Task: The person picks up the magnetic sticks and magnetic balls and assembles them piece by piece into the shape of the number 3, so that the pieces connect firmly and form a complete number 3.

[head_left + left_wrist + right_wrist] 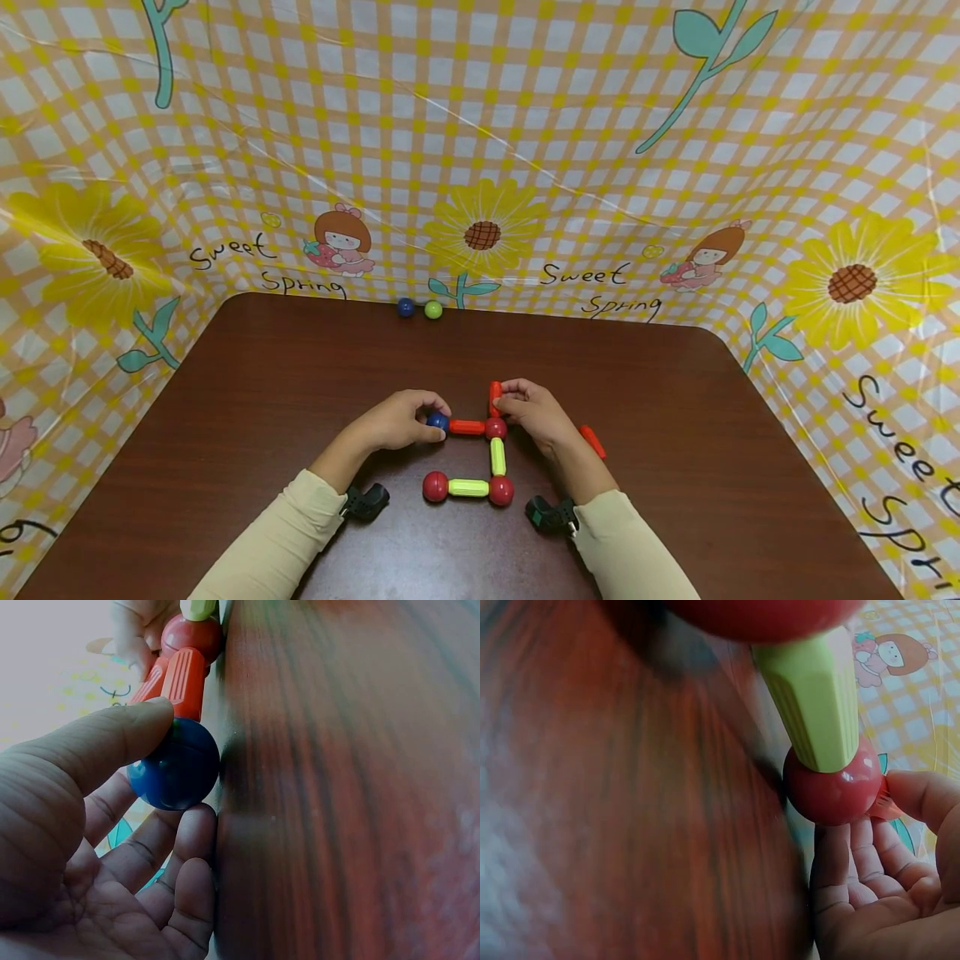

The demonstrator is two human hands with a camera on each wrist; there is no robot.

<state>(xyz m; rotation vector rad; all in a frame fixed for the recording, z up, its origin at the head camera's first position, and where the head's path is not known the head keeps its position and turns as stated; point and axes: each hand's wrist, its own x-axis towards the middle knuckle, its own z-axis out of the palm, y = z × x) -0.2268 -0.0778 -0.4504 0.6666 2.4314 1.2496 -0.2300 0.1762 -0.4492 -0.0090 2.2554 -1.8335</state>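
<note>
- On the table (300, 358), midway, the left hand (393, 419) holds a blue ball (437, 423) between thumb and fingers; a red rod (467, 427) links it to a red ball (495, 428).
- Beyond that, the right hand (534, 410) pinches a second red rod (496, 398), its contact with the ball hard to judge.
- Nearer, lime rods (468, 488) join further red balls (501, 490).
- By the far edge, a navy ball (406, 307) and a green ball (432, 310).

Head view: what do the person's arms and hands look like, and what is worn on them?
The left sleeve and right sleeve are long, plain and pale cream. A dark device sits at each wrist, left and right. The left hand and right hand are bare, with no gloves or rings visible.
</note>
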